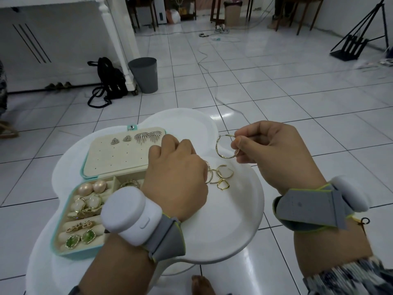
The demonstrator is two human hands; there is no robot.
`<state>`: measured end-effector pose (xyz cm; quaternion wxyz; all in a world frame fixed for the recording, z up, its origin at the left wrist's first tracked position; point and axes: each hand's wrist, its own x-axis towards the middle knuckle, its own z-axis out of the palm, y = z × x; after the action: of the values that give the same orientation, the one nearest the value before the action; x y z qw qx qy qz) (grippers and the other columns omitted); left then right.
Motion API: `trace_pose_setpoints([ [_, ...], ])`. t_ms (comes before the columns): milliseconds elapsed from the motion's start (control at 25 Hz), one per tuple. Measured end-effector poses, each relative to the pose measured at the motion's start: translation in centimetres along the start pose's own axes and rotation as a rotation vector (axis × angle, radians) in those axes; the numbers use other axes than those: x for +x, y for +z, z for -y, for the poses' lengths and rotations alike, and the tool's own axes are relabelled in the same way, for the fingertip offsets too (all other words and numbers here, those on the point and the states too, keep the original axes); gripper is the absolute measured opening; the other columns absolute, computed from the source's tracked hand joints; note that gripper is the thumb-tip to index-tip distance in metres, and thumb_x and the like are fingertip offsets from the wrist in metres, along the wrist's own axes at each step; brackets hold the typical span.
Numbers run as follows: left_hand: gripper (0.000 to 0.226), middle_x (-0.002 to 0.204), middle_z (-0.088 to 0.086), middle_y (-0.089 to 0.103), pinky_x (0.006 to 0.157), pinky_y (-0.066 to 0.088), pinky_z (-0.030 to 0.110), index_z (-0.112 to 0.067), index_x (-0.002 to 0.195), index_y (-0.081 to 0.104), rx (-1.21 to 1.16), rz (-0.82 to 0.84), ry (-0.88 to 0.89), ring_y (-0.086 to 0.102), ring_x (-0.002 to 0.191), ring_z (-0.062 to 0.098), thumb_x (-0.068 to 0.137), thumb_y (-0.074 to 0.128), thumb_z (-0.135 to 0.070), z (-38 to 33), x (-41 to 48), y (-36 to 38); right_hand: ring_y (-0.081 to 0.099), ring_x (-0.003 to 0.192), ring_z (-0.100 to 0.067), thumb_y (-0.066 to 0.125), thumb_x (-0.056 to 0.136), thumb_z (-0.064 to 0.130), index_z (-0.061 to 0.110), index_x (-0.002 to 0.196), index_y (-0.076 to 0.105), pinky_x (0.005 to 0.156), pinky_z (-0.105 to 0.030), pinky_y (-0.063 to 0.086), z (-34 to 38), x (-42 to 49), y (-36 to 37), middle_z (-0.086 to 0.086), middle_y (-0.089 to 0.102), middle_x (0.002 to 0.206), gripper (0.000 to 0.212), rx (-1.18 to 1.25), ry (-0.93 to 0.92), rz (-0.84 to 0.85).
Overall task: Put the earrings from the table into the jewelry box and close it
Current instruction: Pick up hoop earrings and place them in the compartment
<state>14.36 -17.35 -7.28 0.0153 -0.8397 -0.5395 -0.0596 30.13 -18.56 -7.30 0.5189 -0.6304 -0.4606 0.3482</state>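
Note:
A teal jewelry box (70, 252) lies open on the left of the white cloud-shaped table (238, 220). Its cream lid panel (110, 158) carries silver stud earrings. The lower tray holds pearl, gold and green earrings (80, 237). My right hand (274, 150) pinches a thin gold hoop earring (223, 145) and holds it above the table's right side. My left hand (176, 173) is over the box's right edge with curled fingers; what they touch is hidden. Several gold rings (221, 177) lie on the table just right of that hand.
Both wrists wear grey straps with white pods. Beyond the table lie white floor tiles with loose cables, a grey bin (144, 74), a black backpack (110, 81) and a black stand (353, 45) at far right. A toe (200, 284) shows under the near table edge.

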Motion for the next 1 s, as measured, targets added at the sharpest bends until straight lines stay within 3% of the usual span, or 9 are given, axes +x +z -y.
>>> trace_pose_setpoints([
  [120,0.020,0.113,-0.010,0.048,0.072,0.008,0.030,-0.027,0.099,0.068,0.038,0.045,0.042,0.028,0.115,0.023,0.087,0.052,-0.026,0.2,0.0,-0.1,0.065,0.055,-0.013,0.062,0.083,0.007,0.014,0.078,0.068,0.071,-0.038,0.060,0.1,0.0,0.2,-0.006,0.073,0.070,0.011,-0.010,-0.003,0.003],
  [400,0.019,0.113,-0.005,0.049,0.079,0.016,0.030,-0.017,0.095,0.066,0.056,0.087,0.026,0.031,0.113,0.025,0.085,0.052,-0.025,0.2,-0.2,0.0,0.063,0.055,-0.013,0.061,0.083,0.006,0.015,0.079,0.067,0.050,-0.025,0.053,0.7,-0.4,0.5,-0.006,0.073,0.074,0.012,-0.027,-0.009,0.082],
  [760,0.018,0.111,-0.001,0.050,0.080,0.018,0.031,-0.015,0.094,0.065,0.050,0.053,0.143,0.033,0.112,0.026,0.084,0.052,-0.023,-0.4,-0.3,0.2,0.062,0.054,-0.011,0.062,0.083,0.005,0.014,0.081,0.067,0.051,-0.023,0.050,0.9,-0.6,1.7,-0.002,0.071,0.069,0.010,-0.001,-0.032,0.078],
  [880,0.019,0.104,-0.001,0.054,0.083,0.035,0.031,-0.017,0.090,0.066,-0.142,0.006,0.146,0.044,0.104,0.023,0.083,0.052,-0.029,0.7,-0.3,-0.7,0.061,0.057,-0.009,0.062,0.083,0.007,0.016,0.083,0.066,0.051,-0.021,0.050,0.9,-0.5,2.1,-0.001,0.071,0.069,0.010,-0.010,-0.037,0.061],
  [1000,0.008,0.078,-0.007,0.064,0.071,0.049,0.026,-0.019,0.077,0.064,-0.605,-0.012,0.058,0.059,0.074,0.007,0.080,0.059,-0.025,2.2,-0.5,-1.9,0.063,0.057,-0.011,0.061,0.084,0.005,0.016,0.086,0.068,0.057,-0.024,0.054,0.8,-0.4,2.4,-0.002,0.072,0.069,0.014,0.007,-0.039,0.061],
])
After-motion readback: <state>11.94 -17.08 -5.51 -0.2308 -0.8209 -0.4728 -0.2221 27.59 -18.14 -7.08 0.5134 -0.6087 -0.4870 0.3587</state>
